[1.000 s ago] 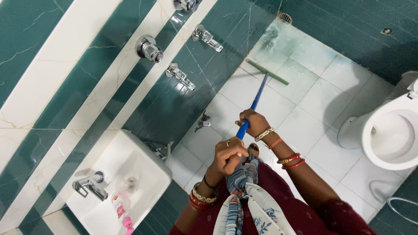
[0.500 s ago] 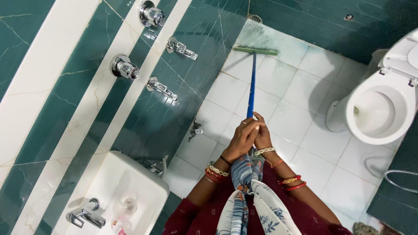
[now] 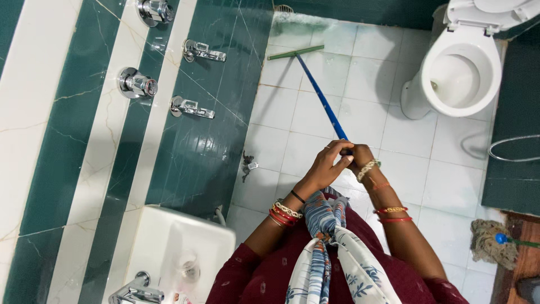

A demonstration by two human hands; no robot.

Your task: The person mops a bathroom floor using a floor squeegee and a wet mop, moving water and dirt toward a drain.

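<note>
Squeegee [image 3: 315, 84] mid-stroke on wet floor [image 3: 360, 73]: your left hand [image 3: 326, 166] and right hand [image 3: 360, 157] both clamp its handle, so next pull needs steady downward pressure.

White square floor tiles [image 3: 360, 79] cover the bathroom. Left of them rises a wall [image 3: 208, 141] of dark green marbled tiles with white bands, carrying chrome taps [image 3: 191, 107]. A white toilet [image 3: 461, 70] stands at the floor's far right corner. A white washbasin [image 3: 180, 253] hangs from the wall's near end. A floor drain [image 3: 283, 8] sits at the wall's far end.
</note>
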